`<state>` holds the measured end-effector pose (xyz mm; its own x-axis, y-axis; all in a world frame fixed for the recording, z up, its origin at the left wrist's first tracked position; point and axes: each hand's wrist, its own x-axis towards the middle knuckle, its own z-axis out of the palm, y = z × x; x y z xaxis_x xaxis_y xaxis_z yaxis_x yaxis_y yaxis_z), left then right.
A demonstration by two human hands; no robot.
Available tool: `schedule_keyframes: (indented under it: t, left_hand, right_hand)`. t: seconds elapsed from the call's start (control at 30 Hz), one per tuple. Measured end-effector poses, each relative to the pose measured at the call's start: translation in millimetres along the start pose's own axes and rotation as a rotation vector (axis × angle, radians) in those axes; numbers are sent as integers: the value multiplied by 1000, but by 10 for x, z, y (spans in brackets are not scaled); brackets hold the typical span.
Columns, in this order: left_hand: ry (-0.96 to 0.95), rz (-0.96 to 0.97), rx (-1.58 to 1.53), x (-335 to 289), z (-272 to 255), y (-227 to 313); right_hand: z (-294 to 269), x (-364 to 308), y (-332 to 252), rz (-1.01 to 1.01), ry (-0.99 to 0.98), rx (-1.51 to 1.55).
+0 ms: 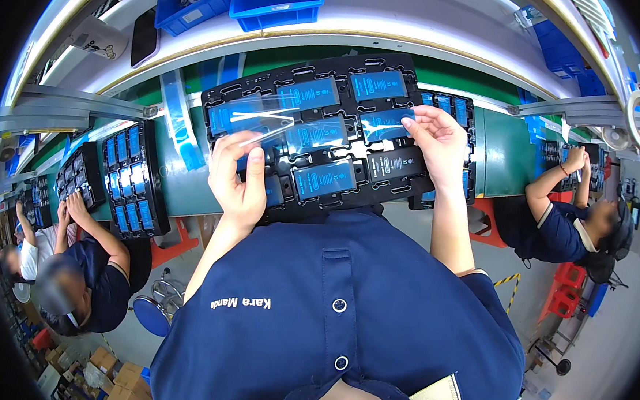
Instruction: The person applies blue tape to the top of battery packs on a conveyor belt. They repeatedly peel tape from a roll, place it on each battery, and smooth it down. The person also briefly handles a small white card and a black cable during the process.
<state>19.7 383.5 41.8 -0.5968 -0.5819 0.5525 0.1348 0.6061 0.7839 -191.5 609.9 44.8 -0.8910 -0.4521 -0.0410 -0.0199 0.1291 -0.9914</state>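
A black moulded tray (216, 98) lies in front of me, with flat rectangular packs in rows of pockets. Most are covered in blue, such as the pack (324, 180) near the front; one pack (395, 165) looks black on top. My left hand (237, 176), over the tray's left side, has thumb and fingers closed on a clear plastic film (263, 116) with bright white streaks. At the right, my right hand (438, 141) pinches with thumb and forefinger at the corner of a blue-covered pack (384, 126). Whatever lies between those fingertips is too small to make out.
Another filled tray (459, 109) sits partly under the right side. More trays (132, 181) stand on the green bench (502, 163) to the left, near a co-worker (84, 281). Another person (564, 222) works at the right. Blue bins (277, 3) and a phone (145, 37) rest on the shelf beyond.
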Motion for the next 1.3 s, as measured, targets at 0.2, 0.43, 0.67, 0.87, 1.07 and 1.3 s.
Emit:
schedule_keyframes:
  t: [0.2,0.43,0.67,0.87,1.07,1.3]
  left_hand:
    - [-2,28,21,-4,-13,-11]
    - [-3,55,37,9,-9,4]
    - [-87,16,-111,8,-45,13]
    - [-349,89,-351,87,-128,-51]
    - [-446,-21,-478,58,-182,4]
    - [-290,-72,-452,32,-102,-33]
  right_hand:
    - [10,1,0,-6,1,-6]
    - [17,-3,66,-75,7,-96]
    - [125,-48,-31,-243,66,-447]
    - [600,-206,-266,-530,-33,-501]
    - [1106,-220,-243,24,-731,271]
    - [1176,-319,-166,-39,-628,238]
